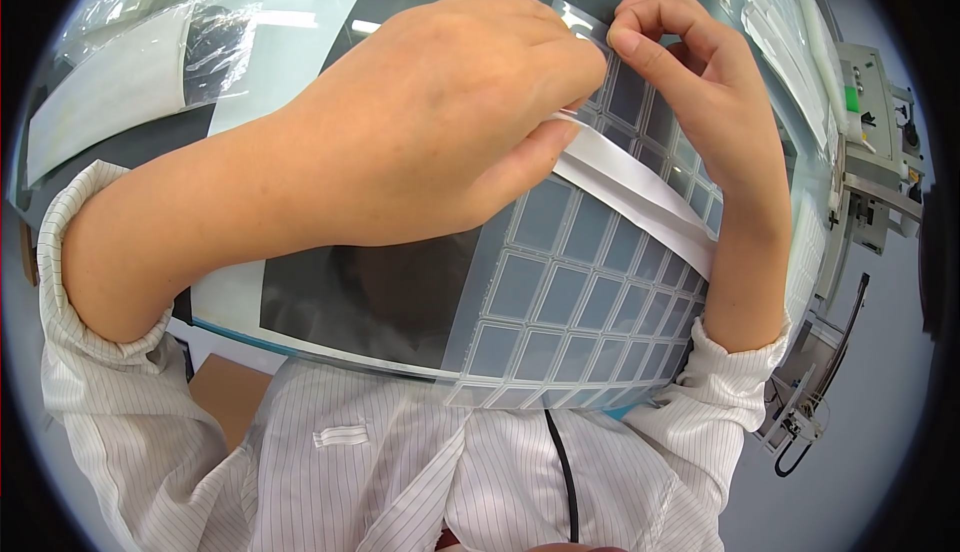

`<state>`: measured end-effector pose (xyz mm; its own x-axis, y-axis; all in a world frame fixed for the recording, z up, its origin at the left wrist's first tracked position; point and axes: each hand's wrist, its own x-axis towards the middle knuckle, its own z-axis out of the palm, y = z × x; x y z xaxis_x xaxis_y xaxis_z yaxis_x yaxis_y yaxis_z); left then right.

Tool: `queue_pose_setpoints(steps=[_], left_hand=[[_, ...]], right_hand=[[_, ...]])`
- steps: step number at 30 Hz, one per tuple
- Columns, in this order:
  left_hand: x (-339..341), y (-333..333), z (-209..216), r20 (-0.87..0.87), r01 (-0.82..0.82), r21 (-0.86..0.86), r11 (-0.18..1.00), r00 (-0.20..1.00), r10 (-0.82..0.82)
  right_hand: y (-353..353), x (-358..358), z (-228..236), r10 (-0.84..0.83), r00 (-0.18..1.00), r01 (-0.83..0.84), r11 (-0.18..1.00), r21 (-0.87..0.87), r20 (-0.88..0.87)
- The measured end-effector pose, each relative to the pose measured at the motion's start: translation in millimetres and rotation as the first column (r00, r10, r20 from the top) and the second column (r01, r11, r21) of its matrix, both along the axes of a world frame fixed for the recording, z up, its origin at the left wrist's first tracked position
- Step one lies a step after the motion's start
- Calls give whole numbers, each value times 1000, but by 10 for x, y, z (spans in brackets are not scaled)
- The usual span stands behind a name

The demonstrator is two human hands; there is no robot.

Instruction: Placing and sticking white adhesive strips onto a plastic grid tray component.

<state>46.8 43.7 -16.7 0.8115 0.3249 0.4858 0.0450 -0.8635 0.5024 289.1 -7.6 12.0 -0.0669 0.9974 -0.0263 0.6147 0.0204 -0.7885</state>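
Observation:
My left hand (450,117) reaches across the sheet from the left, its fingers closed. Between its thumb and forefinger is the end of a folded white strip (640,187), apparently paper. That strip slants down to the right over a clear sheet (540,282) marked with rows of rectangular grey cells. Close by on the right, my right hand (710,82) has thumb and forefinger pressed together above the far part of the sheet. What they pinch, if anything, is too small to make out. My left hand hides part of the sheet beneath it.
A dark sheet (370,302) lies under the clear one on a glass-topped table (235,297). At the far left are a white sheet (110,92) and crinkled clear plastic film (222,42). Stacked white sheets (785,72) line the right side; grey equipment (875,142) stands beyond.

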Motion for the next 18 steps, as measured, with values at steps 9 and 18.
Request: queue_pose_setpoints(steps=[9,18], left_hand=[[-7,5,-6,-2,9,-5,1000,1000,-9],[3,7,-6,-18,4,-8,1000,1000,-4]], right_hand=[[15,11,-43,0,999,1,1000,19,-48],[27,-89,12,-43,953,12,995,102,301]])
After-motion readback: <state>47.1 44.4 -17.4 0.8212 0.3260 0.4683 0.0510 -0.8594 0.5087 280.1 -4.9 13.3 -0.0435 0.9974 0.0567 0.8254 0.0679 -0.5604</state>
